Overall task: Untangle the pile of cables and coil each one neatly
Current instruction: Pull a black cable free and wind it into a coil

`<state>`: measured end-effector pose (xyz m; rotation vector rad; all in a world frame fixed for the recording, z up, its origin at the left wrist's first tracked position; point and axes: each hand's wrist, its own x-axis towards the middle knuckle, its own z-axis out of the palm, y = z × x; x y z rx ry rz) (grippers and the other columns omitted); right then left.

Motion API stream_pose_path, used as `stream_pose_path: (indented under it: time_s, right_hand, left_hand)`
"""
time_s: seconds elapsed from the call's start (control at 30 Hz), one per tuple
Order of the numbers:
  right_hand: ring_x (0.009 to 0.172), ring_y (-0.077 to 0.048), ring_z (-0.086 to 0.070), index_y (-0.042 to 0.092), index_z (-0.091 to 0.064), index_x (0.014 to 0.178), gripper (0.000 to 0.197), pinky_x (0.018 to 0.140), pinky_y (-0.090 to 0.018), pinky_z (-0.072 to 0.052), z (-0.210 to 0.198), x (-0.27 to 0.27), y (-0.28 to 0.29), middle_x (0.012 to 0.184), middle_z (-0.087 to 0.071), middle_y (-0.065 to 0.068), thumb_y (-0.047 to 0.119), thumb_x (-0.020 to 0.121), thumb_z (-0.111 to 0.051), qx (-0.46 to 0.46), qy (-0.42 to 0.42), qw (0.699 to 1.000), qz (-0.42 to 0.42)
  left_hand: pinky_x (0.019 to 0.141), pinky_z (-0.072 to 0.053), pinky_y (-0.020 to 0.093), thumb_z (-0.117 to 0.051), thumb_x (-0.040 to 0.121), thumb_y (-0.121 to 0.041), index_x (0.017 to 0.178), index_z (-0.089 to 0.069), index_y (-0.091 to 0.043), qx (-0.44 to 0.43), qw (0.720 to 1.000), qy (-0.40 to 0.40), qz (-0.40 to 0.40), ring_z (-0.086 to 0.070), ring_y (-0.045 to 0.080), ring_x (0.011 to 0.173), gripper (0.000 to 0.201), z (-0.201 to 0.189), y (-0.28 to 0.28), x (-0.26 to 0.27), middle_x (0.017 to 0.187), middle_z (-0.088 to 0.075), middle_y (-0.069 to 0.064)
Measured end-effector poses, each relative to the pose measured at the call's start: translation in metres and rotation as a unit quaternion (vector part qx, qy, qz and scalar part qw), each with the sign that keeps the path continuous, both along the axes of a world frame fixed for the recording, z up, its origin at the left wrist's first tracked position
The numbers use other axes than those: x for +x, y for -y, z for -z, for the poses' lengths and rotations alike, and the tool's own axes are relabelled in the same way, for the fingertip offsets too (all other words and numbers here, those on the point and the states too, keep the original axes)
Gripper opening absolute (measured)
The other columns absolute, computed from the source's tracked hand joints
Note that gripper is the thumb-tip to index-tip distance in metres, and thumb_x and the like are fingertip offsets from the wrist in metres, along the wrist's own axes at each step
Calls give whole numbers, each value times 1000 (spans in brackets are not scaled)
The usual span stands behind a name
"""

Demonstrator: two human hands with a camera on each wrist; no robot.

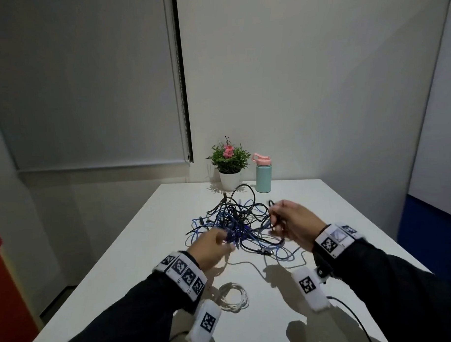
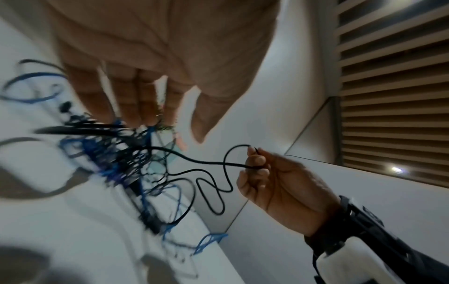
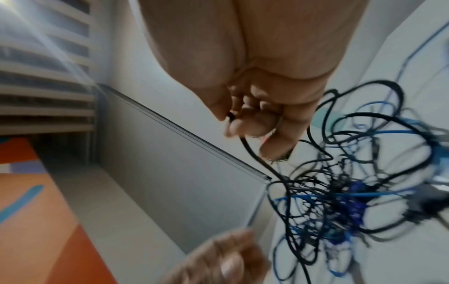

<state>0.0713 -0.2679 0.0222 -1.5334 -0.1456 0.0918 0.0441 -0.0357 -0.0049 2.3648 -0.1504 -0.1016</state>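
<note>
A tangle of black and blue cables [image 1: 236,221] lies mid-table, and it shows blurred in both wrist views [image 2: 116,153] [image 3: 345,201]. My right hand [image 1: 280,220] is raised at the tangle's right side. It pinches a thin black cable [image 2: 206,163] near its end between thumb and fingers [image 3: 243,123]. That cable runs in loose loops back into the tangle. My left hand [image 1: 219,240] reaches into the near left of the tangle. Its fingers [image 2: 145,107] point straight down with the tips at the cables, the thumb held apart. A white cable [image 1: 232,297] lies coiled near the front edge.
A potted plant [image 1: 229,163] and a mint bottle with a pink lid [image 1: 263,173] stand at the far edge of the white table [image 1: 135,250], just behind the tangle. A thin pale cable [image 1: 250,264] trails from the tangle toward me.
</note>
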Motion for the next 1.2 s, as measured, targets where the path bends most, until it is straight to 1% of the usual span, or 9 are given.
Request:
stream_pose_path:
  time_s: [0.23,0.33,0.47,0.57,0.7,0.83,1.0,1.1,1.2]
  right_hand:
    - [69,-5,-51,8,-59,109,19,83,-38,-45,-66,-22,-14,74,-56,10,19,103,-45,-14,165,981,-97]
    - [76,-12,-49,13,-60,99,14,78,-35,-43,-84,-29,-18,81,-54,2,18,101,-47,25,189,973,-128]
    - [58,-10,-32,14,-60,90,18,63,-26,-42,-96,-32,-5,65,-33,3,24,99,-49,67,196,972,-108]
    - [48,-7,-21,13,-57,83,20,44,-19,-24,-101,-33,9,56,-26,8,28,94,-53,116,210,969,-61]
    - [41,-5,-20,13,-58,82,23,38,-16,-21,-114,-33,35,49,-25,10,24,101,-50,168,261,949,45]
    - [47,-9,-28,19,-64,80,24,43,-19,-31,-131,-31,70,49,-34,9,36,97,-57,158,308,924,163]
    - [54,-13,-44,19,-66,81,27,54,-20,-36,-132,-10,94,53,-51,12,37,98,-54,-184,352,870,292]
    - [96,-28,-61,7,-69,111,22,83,-26,-42,-131,-6,90,100,-67,-10,13,93,-59,-467,269,804,251]
    - [131,-28,-44,9,-48,140,56,113,-34,-30,-131,-21,45,142,-46,-16,14,87,-64,-482,339,790,168]
  left_hand:
    - [115,-30,30,-72,90,-28,153,-32,-26,-60,943,304,122,-36,10,138,75,-84,35,11,152,-39,-1]
    - [107,-43,35,-71,92,-23,126,-56,-16,-60,927,346,130,-52,18,123,38,-109,43,20,130,-57,3]
    - [77,-41,4,-59,99,-21,107,-56,-12,-36,925,361,110,-56,14,97,12,-119,24,33,111,-56,5]
    - [73,-46,21,-55,101,-22,99,-45,-24,34,920,382,78,-57,4,83,11,-118,1,40,103,-61,-2]
    - [88,-42,42,-53,101,-26,96,-44,-24,152,924,348,-44,-62,24,84,10,-102,-40,58,88,-69,0]
    - [72,-46,35,-50,103,-14,89,-47,-20,-176,953,232,-88,-68,22,68,15,-93,-65,68,66,-69,2]
    - [44,-41,23,-59,97,-34,69,-51,-22,-461,879,119,-15,-34,9,38,31,-114,-58,50,45,-35,-10]
    - [48,-29,22,-52,100,-19,76,-49,-21,-298,934,190,48,-31,8,50,24,-124,-36,35,55,-41,-12]
    - [60,-35,22,-42,105,-18,84,-47,-26,-63,957,237,155,-43,6,65,23,-122,6,18,78,-49,-7]
